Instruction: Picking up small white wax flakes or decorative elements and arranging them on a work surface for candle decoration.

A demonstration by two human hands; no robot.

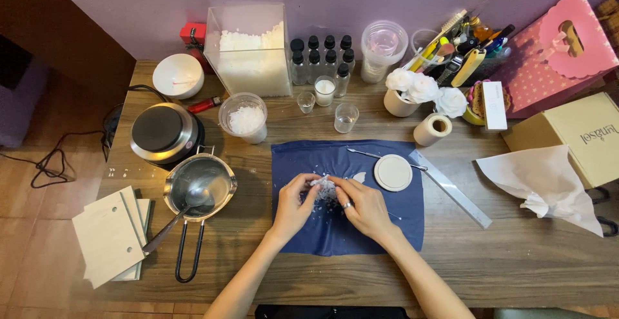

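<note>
Far right, a pink dotted bag (pixel 560 51) stands beside a tan box (pixel 583 135). Your left hand (pixel 293 204) and right hand (pixel 364 206) pinch a small white lump (pixel 322 183); its axis is unclear.

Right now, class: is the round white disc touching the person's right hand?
Apart. The head view shows blue cloth between the round white disc and the right hand.

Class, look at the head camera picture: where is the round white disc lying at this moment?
The round white disc lies on the dark blue cloth, near its upper right corner, just right of the right hand and beside the thin metal tool.
</note>
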